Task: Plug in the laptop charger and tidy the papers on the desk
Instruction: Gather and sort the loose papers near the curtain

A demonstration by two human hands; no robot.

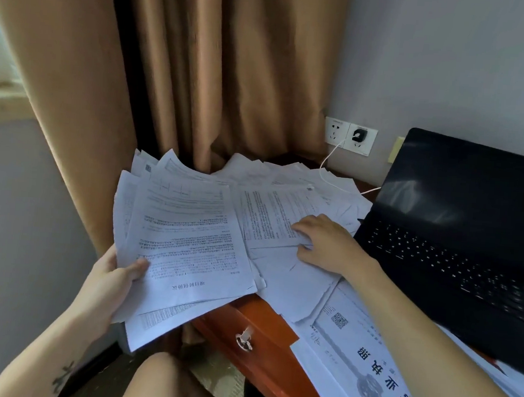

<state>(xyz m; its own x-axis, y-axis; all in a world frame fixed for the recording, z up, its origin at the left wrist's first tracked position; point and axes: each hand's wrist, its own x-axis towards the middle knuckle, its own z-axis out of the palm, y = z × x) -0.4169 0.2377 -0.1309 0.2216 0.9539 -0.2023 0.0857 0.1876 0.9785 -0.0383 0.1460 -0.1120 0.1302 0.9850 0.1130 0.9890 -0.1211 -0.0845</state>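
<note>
My left hand [113, 283] grips a thick stack of printed papers [185, 239] by its near left corner, thumb on top, held over the desk's left edge. My right hand [323, 244] lies on a loose printed sheet [271, 218] among papers scattered over the desk, fingers slightly bent. A black charger plug [357, 135] sits in the right wall socket, and its white cable [329, 169] runs down over the papers toward the open black laptop [451, 241].
The red-brown wooden desk [263, 320] has a drawer with a metal ring pull [244, 342]. A large certificate sheet [355, 356] lies at the near right. Brown curtains [202, 68] hang behind the desk. A free wall socket [336, 131] is left of the plug.
</note>
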